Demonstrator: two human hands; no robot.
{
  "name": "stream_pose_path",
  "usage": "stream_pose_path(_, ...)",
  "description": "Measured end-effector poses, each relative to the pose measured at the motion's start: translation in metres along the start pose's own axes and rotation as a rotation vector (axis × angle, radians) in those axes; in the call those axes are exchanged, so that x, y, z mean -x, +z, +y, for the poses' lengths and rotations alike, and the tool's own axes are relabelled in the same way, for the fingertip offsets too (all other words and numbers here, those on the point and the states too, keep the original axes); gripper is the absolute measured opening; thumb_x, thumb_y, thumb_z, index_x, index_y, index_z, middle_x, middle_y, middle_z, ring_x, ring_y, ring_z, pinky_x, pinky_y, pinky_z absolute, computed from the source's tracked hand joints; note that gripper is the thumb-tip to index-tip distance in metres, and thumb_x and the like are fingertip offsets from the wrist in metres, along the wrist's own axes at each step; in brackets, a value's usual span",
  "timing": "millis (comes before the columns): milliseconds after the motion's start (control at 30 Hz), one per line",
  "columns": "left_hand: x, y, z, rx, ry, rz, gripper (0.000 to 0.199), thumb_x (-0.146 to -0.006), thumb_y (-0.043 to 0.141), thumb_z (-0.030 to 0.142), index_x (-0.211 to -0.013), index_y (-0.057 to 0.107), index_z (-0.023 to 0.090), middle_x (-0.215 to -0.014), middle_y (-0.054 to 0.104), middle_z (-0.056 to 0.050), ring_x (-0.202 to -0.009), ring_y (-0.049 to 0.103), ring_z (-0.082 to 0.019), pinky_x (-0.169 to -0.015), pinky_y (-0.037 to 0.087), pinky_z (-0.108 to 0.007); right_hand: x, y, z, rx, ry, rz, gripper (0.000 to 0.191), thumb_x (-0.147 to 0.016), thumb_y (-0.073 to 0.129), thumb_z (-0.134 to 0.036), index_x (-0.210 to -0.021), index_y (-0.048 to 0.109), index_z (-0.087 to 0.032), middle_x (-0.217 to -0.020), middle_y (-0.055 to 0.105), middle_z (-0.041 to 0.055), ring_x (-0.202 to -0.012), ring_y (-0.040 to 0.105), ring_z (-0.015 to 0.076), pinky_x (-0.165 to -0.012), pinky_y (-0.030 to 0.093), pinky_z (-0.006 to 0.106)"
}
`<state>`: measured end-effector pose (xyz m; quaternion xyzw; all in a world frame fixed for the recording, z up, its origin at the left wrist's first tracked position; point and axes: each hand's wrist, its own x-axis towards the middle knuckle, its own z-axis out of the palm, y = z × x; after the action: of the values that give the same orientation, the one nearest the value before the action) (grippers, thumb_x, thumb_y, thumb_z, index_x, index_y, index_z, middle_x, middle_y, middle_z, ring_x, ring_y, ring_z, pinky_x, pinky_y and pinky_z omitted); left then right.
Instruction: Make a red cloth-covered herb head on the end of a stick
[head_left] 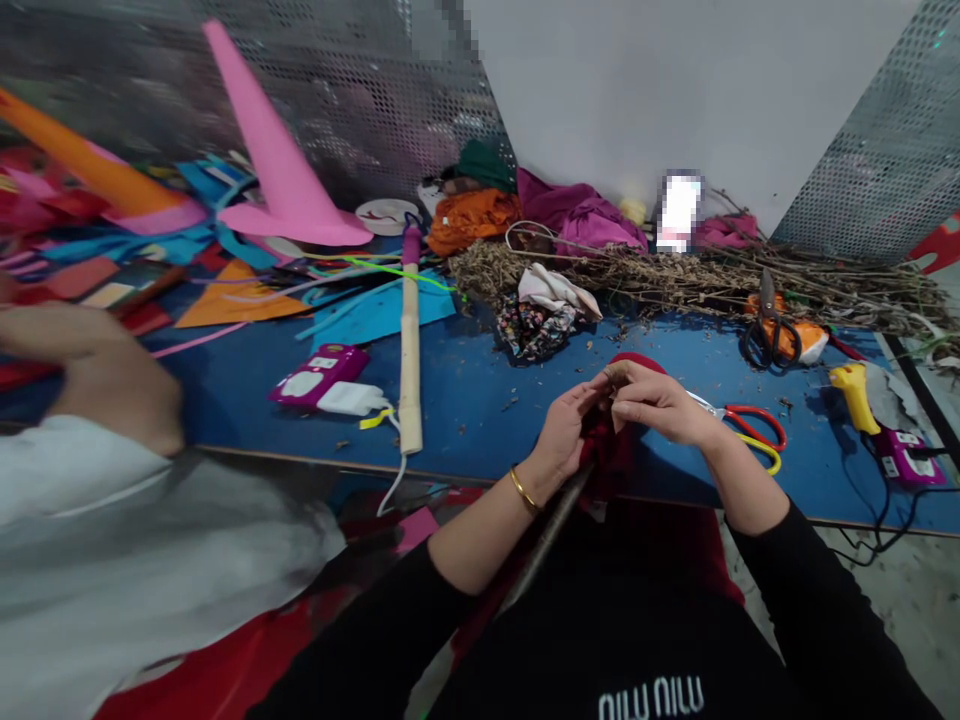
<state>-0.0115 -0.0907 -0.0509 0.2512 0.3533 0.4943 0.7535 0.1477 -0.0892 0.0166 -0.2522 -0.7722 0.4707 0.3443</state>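
In the head view my left hand [561, 436], with a gold bangle on its wrist, is closed on dark red cloth [613, 465] at the table's front edge. My right hand [658, 402] meets it at the fingertips, its fingers pinched over the cloth's upper end; what exactly they pinch is too small to make out. A long thin stick [553, 532] slants from beneath the cloth down towards my lap. Just right of my right hand lie scissors [754, 425] with red and yellow handles, partly hidden behind my wrist.
Dried twigs [675, 275] run along the back. Black-handled scissors [769, 330] and a yellow glue gun [855, 395] lie at right. A wooden stick [410, 360], purple power strip [322, 377] and pink cone hat [277, 150] are left. A co-worker's arm [112, 380] reaches in.
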Motion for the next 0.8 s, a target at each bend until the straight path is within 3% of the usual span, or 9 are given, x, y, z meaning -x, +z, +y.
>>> stream_pose_path(100,0.001,0.002,-0.001,-0.075,0.077,0.004,0.044,-0.062,0.08,0.033,-0.099,0.067,0.014,-0.082,0.069,-0.003,-0.07,0.063,-0.013,-0.069,0.05,-0.025,-0.003,0.002,0.001,0.016,-0.009,-0.022,0.039,-0.093,0.051,-0.044,-0.071,0.067,-0.016,-0.113,0.055,0.0094,-0.108,0.055,0.0198,-0.099,0.043,0.038)
stream_pose_path(200,0.003,-0.002,-0.001,-0.256,0.158,0.027,0.034,-0.06,0.082,0.038,-0.079,0.068,0.014,-0.069,0.065,0.0,-0.062,0.057,-0.011,-0.061,0.046,-0.022,-0.006,0.003,0.003,0.056,-0.006,-0.009,0.038,-0.094,0.051,-0.042,-0.072,0.068,-0.016,-0.115,0.055,0.0098,-0.111,0.054,0.0208,-0.1,0.042,0.039)
stream_pose_path(367,0.006,-0.016,0.007,-0.651,0.306,-0.149,0.042,-0.069,0.074,0.054,-0.066,0.069,0.013,-0.067,0.061,-0.001,-0.067,0.054,-0.014,-0.067,0.046,-0.026,-0.011,0.006,0.008,0.106,0.013,0.023,0.036,-0.094,0.05,-0.04,-0.073,0.068,-0.018,-0.114,0.057,0.0088,-0.116,0.052,0.0217,-0.101,0.042,0.04)
stream_pose_path(467,0.008,-0.018,0.01,-0.826,0.402,-0.143,0.04,-0.071,0.072,0.055,-0.065,0.071,0.015,-0.068,0.061,-0.001,-0.072,0.054,-0.016,-0.072,0.047,-0.028,-0.013,0.008,0.01,0.103,0.002,0.043,0.033,-0.094,0.05,-0.039,-0.076,0.068,-0.018,-0.112,0.057,0.0089,-0.114,0.053,0.021,-0.101,0.041,0.039)
stream_pose_path(567,0.008,-0.014,0.01,-0.768,0.4,-0.088,0.041,-0.073,0.069,0.056,-0.066,0.071,0.016,-0.071,0.063,-0.003,-0.073,0.056,-0.017,-0.072,0.048,-0.029,-0.012,0.007,0.012,0.026,0.0,0.075,0.022,-0.09,0.058,-0.039,-0.092,0.067,-0.019,-0.118,0.056,0.0095,-0.117,0.053,0.021,-0.102,0.042,0.038)
stream_pose_path(667,0.008,-0.011,0.009,-0.679,0.344,-0.066,0.038,-0.073,0.071,0.051,-0.061,0.069,0.016,-0.068,0.063,-0.003,-0.071,0.056,-0.017,-0.073,0.048,-0.029,-0.004,0.005,0.014,-0.081,0.009,0.21,0.032,-0.085,0.064,-0.04,-0.112,0.06,-0.022,-0.124,0.054,0.0095,-0.118,0.053,0.0205,-0.099,0.046,0.036)
stream_pose_path(800,0.007,-0.011,0.009,-0.64,0.309,-0.104,0.032,-0.074,0.072,0.047,-0.066,0.07,0.015,-0.07,0.066,-0.003,-0.07,0.056,-0.015,-0.072,0.045,-0.026,0.01,0.009,0.014,0.194,-0.003,0.283,0.02,-0.086,0.062,-0.026,-0.106,0.063,-0.022,-0.121,0.055,0.0109,-0.117,0.053,0.0217,-0.1,0.046,0.039)
